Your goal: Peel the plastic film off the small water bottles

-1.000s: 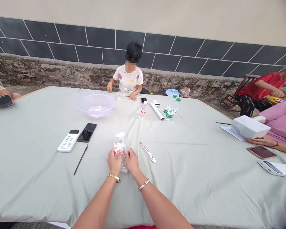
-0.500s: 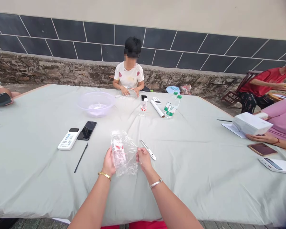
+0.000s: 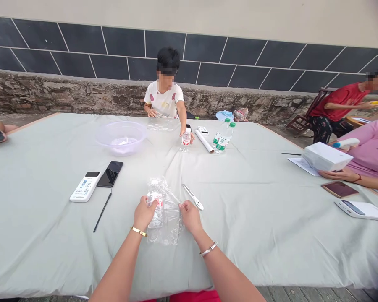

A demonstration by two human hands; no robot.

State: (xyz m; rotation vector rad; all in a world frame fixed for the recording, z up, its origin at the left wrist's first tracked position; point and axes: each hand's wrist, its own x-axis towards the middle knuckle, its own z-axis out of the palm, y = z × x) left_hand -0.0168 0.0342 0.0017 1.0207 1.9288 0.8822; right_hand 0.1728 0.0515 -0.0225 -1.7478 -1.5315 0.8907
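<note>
A clear plastic bottle [image 3: 158, 212] with a white cap and a red-and-white label lies before me near the table's front. Clear plastic film [image 3: 171, 226] covers it and spreads out to its right. My left hand [image 3: 144, 213] is closed on the bottle's left side, thumb across the label. With fingers pinched, my right hand [image 3: 190, 214] holds the film's right edge, pulled away from the bottle. Just beyond that hand lies a white utility knife [image 3: 193, 197], untouched.
A power bank [image 3: 85, 187], a phone [image 3: 111, 174] and a lilac basin [image 3: 122, 138] stand to the left. Across the table, a person's hand grips another small bottle [image 3: 185, 141] beside a roll [image 3: 204, 141] and two green-capped bottles [image 3: 224, 140]. A person at right holds a white box [image 3: 327, 157].
The wrapped bottle has come down toward the table, and my left thumb now lies over its label. The person opposite has reached out and taken hold of the other small bottle.
</note>
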